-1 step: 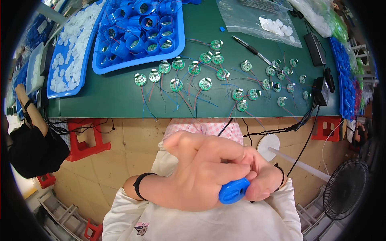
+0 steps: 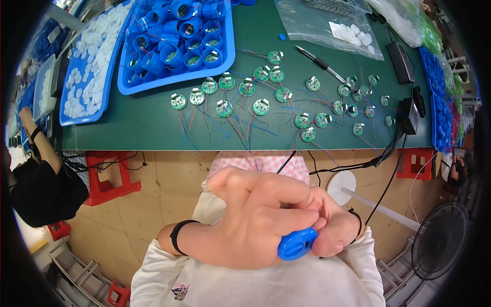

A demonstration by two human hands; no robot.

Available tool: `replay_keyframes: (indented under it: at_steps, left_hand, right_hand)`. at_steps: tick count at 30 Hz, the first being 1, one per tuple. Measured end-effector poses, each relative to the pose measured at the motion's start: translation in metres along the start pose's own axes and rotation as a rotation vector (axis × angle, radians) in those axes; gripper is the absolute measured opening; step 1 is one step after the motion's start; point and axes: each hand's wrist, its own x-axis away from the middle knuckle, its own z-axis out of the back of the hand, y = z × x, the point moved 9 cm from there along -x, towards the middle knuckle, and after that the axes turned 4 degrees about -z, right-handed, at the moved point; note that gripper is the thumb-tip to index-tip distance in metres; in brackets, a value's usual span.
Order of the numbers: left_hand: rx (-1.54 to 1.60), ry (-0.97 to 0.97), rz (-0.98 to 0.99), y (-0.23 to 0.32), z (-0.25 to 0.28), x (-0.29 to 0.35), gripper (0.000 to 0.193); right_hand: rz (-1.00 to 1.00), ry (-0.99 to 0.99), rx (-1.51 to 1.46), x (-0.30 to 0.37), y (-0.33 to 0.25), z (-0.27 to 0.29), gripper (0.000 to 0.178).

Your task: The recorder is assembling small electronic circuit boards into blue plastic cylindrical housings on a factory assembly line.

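Pen (image 2: 321, 64), circuit boards (image 2: 261, 107) beyond hands (image 2: 255, 217)

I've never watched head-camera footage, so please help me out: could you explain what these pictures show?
There's no machine: these are one person's bare hands, seen from above by a wide fisheye camera on their head, so edges look bent. The left hand holds a blue part; the right hand is close against it, its grip partly hidden. Beyond, the green table bears small round wired circuit boards, a pen and a blue tray of blue cups. Farther left, another blue tray holds white pieces.
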Motion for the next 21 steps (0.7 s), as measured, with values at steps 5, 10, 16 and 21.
replay_keyframes:
  at_steps: [5,10,16,21]
  left_hand:
    - [-0.066,0.093,0.016,0.003,-0.001,0.000,0.037]
    - [-0.144,0.189,0.040,0.008,0.003,0.002,0.035]
    - [-0.038,0.100,0.127,-0.010,-0.001,0.003,0.038]
    - [0.237,0.168,0.126,-0.012,0.006,0.000,0.045]
  right_hand:
    - [0.035,-0.070,0.044,-0.002,0.002,-0.004,0.044]
    - [0.018,-0.119,0.065,-0.004,0.005,-0.003,0.043]
    - [0.117,-0.193,-0.128,-0.009,0.004,-0.001,0.043]
    - [0.166,-0.136,0.030,-0.013,0.000,0.005,0.036]
